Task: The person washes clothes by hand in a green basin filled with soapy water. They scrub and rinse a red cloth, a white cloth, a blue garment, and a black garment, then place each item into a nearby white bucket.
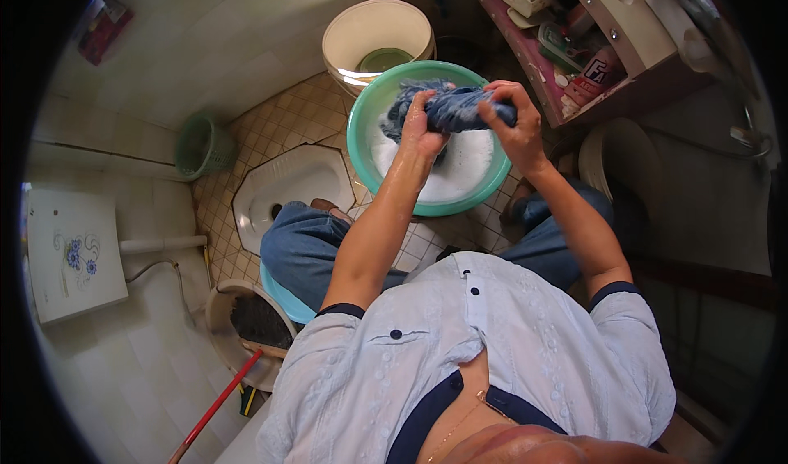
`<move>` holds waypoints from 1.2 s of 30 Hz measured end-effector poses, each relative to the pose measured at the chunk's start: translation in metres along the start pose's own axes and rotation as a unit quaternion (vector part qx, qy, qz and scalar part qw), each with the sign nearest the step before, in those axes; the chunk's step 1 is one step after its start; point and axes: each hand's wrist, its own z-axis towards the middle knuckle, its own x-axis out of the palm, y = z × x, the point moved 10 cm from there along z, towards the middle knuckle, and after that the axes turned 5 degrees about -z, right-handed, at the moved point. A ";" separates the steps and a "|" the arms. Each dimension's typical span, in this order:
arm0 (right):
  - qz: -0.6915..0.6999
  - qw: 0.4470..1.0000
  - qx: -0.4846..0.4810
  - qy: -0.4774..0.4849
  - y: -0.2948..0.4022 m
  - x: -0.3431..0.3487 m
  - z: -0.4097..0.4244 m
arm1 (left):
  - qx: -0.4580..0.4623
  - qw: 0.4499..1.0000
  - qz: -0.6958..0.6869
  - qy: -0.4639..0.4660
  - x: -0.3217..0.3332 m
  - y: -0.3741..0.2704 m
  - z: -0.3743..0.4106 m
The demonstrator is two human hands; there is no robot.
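Observation:
A bunched, wet blue cloth [465, 108] is held between both hands above a green plastic basin [358, 150]. My left hand [425, 125] grips the cloth near its middle, with suds on the wrist. At its right end, my right hand [516, 116] has thumb and fingers around the roll. A looser, frayed-looking part of the cloth lies to the left of my left hand, and some dark cloth shows below it. White suds [458, 172] fill much of the basin.
Behind the basin stands a cream bucket [394, 21]. A squat toilet pan [295, 181] is sunk in the tiled floor at left, near a green basket [203, 147]. At upper right are shelves with bottles [535, 70]; a red-handled broom [225, 396] leans lower left.

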 end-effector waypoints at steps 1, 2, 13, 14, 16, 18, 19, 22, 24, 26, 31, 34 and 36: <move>0.070 0.985 0.149 -0.054 -0.042 -0.006 -0.010 | 0.015 0.999 -0.013 0.044 0.015 0.002 -0.003; 0.152 0.960 0.213 -0.099 -0.083 -0.001 -0.025 | 0.060 0.995 0.074 0.040 0.024 0.002 -0.007; 0.588 0.614 0.481 0.212 -0.162 0.170 -0.098 | 0.180 0.864 0.443 0.160 0.066 -0.014 -0.042; 0.614 0.581 0.461 0.270 -0.157 0.178 -0.100 | 0.163 0.864 0.448 0.162 0.066 -0.013 -0.042; 0.659 0.446 0.479 0.370 -0.104 0.180 -0.105 | 0.140 0.876 0.438 0.149 0.061 -0.016 -0.045; 0.606 0.508 0.538 0.292 -0.104 0.178 -0.096 | 0.081 0.910 0.395 0.093 0.043 -0.028 -0.035; 0.576 0.537 0.563 0.250 -0.110 0.175 -0.093 | 0.051 0.924 0.372 0.067 0.037 -0.033 -0.031; 0.712 0.505 0.424 0.240 -0.078 0.164 -0.080 | 0.025 0.972 0.217 0.084 0.040 -0.035 -0.030; 0.745 0.578 0.240 0.231 -0.090 0.165 -0.069 | -0.012 0.993 0.092 0.072 0.036 -0.022 -0.029; 0.670 0.715 0.045 0.194 -0.131 0.165 -0.071 | -0.045 0.994 0.063 0.084 0.033 0.001 -0.028; 0.833 0.443 0.284 0.170 -0.098 0.184 -0.026 | -0.078 0.994 0.070 0.039 -0.029 -0.004 -0.044; 0.786 0.520 0.247 0.224 -0.126 0.197 -0.005 | -0.087 0.952 0.288 -0.058 -0.044 -0.009 -0.041; 0.633 0.677 0.204 0.315 -0.136 0.203 0.001 | -0.070 0.906 0.404 -0.106 -0.044 -0.013 -0.040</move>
